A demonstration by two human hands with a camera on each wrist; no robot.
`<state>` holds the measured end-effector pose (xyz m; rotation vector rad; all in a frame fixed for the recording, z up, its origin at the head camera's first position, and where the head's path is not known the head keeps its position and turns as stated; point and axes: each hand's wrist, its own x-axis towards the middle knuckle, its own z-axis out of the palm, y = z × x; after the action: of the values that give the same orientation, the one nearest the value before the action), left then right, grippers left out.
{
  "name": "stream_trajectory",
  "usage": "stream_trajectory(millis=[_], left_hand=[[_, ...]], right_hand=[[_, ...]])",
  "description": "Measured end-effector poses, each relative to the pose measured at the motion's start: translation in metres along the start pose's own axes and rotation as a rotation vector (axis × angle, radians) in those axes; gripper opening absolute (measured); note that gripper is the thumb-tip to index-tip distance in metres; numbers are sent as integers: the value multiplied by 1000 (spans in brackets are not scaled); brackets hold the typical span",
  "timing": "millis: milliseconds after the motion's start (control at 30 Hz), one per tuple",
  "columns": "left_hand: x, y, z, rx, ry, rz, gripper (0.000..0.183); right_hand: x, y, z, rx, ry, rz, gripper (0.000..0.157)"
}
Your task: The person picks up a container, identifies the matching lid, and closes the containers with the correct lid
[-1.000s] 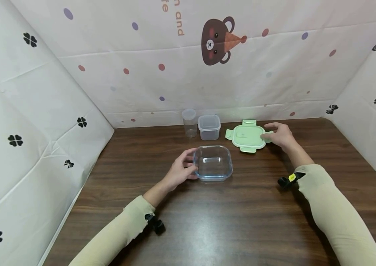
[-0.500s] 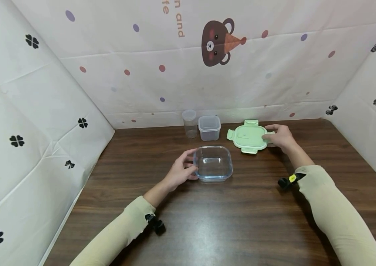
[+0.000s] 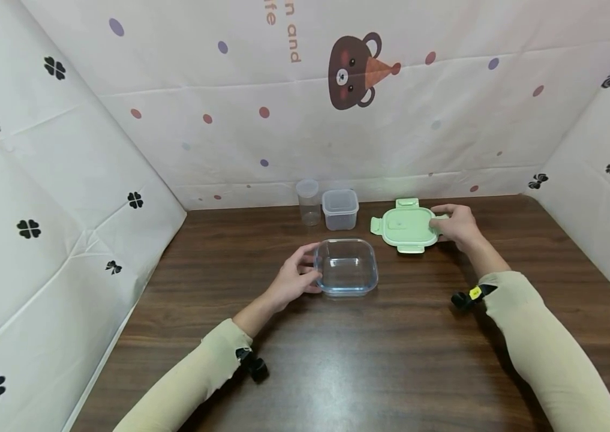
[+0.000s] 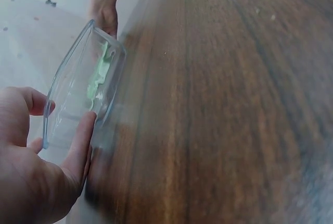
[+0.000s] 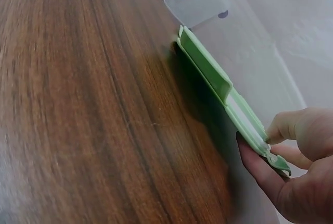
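In the head view my left hand point(image 3: 292, 278) holds the left side of a clear square glass food container point(image 3: 346, 266) standing on the table. From the left wrist, the fingers point(image 4: 80, 148) show at its rim and along its wall. My right hand point(image 3: 457, 225) pinches the right edge of a light green lid point(image 3: 408, 226) with fold-out side flaps. Seen from the right wrist, that lid point(image 5: 208, 65) is raised at a slant over the wood, a dark shadow beneath it. Through the glass, the left wrist view shows the green lid beyond.
Behind the glass container stand a small lidded plastic box point(image 3: 340, 210) and a clear lidded plastic jar point(image 3: 309, 203). Printed white sheets point(image 3: 229, 138) rise at the back and both sides of the brown wooden table point(image 3: 380, 360).
The green lid has shifted slightly to the right and toward me, held by my right hand. My left hand and the glass container stay in place.
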<state>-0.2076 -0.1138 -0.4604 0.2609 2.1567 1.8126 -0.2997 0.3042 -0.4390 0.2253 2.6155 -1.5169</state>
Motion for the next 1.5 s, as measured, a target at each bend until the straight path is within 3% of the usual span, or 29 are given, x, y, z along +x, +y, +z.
stream_trajectory(millis=[267, 800, 1500], left_hand=[[0, -1, 0, -5, -3, 5, 73], [-1, -1, 1, 3, 1, -2, 73], [0, -3, -1, -34, 10, -11, 73]], right_hand=[[0, 2, 2, -11, 30, 14, 56], [-5, 2, -3, 21, -13, 41, 58], [-14, -1, -8, 49, 7, -7, 60]])
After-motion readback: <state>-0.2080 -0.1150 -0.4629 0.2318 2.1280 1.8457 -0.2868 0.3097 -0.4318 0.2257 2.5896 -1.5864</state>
